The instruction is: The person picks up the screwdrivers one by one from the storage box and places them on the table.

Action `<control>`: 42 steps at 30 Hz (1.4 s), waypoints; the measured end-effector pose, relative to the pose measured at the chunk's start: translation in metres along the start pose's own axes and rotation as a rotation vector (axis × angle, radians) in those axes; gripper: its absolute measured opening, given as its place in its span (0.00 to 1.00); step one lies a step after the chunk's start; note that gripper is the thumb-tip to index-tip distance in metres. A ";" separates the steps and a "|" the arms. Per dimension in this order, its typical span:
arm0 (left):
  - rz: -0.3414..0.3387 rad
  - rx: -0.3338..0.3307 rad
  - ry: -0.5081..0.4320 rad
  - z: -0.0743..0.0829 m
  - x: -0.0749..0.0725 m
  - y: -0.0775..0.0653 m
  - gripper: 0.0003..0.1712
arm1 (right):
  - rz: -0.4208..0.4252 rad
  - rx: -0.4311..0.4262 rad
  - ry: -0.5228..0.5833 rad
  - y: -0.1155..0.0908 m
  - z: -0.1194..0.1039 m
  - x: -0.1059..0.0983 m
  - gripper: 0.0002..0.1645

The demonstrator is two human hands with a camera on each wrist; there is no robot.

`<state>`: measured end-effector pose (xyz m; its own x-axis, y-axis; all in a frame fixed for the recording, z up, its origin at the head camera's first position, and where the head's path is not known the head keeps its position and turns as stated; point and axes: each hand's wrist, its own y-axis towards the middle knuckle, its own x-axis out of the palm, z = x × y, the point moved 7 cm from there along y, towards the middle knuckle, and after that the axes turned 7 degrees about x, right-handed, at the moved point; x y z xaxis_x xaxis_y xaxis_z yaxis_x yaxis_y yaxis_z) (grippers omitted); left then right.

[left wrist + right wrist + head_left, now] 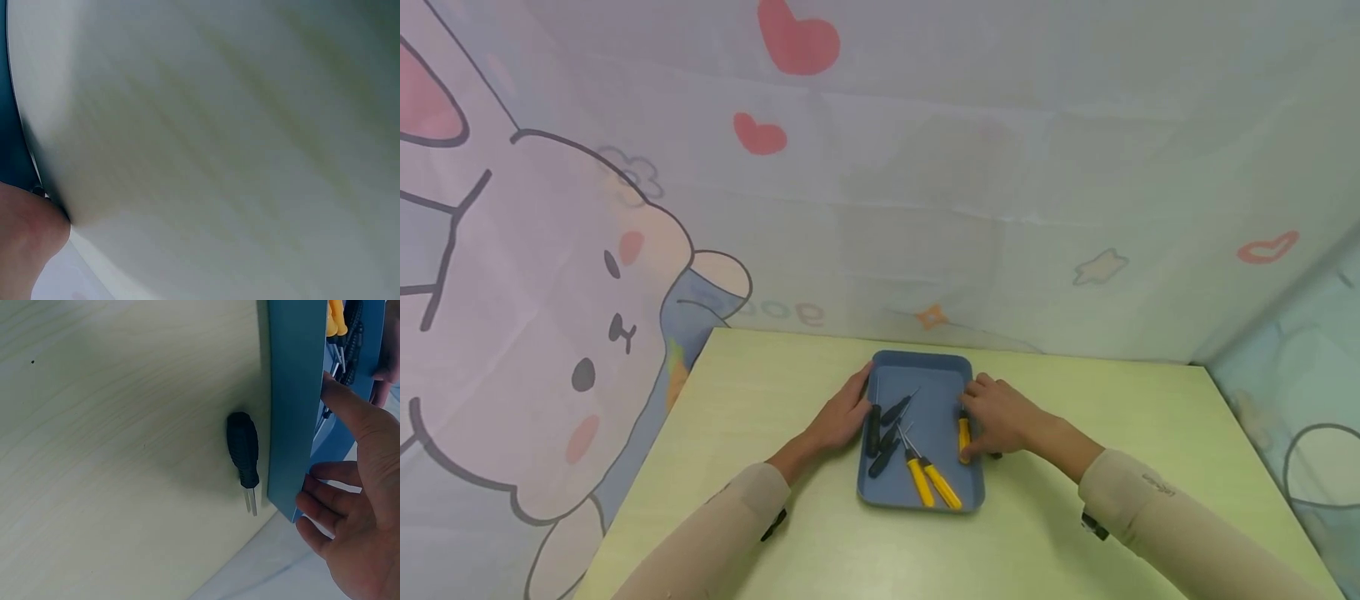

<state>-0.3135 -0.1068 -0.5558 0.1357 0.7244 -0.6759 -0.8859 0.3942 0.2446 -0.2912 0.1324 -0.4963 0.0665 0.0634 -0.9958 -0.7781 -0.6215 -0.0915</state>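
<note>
A shallow blue tray [925, 379] lies on the table with several black-handled and yellow-handled screwdrivers inside. My left hand [842, 417] grips the tray's left wall, thumb on the rim. On the opposite side, my right hand [1003, 414] holds the right wall, its fingers bent over the rim in the right wrist view. Beside its thumb, a yellow screwdriver [964, 435] lies along the inside of that wall. Two more yellow screwdrivers [942, 485] lie at the tray's near end, and black screwdrivers [884, 458] lie at the left. The left wrist view shows mostly blurred tabletop.
Outside the tray's right wall, a black-handled screwdriver [244, 450] lies on the light wooden table [1112, 433]; the right hand mostly covers it in the head view. A printed cloth [940, 167] hangs behind the table's back edge.
</note>
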 end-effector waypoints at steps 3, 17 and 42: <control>-0.002 -0.002 0.005 -0.001 0.001 0.000 0.37 | 0.008 -0.004 -0.026 0.001 0.000 0.003 0.54; 0.008 0.014 0.001 -0.003 -0.001 0.000 0.38 | 0.029 -0.027 -0.091 0.003 -0.005 0.001 0.49; 0.004 0.017 0.001 -0.002 0.001 0.001 0.38 | -0.062 -0.018 -0.220 0.010 -0.015 0.011 0.47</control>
<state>-0.3152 -0.1068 -0.5573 0.1317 0.7253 -0.6757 -0.8787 0.4009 0.2591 -0.2886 0.1155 -0.5083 -0.0255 0.2696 -0.9626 -0.7655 -0.6246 -0.1547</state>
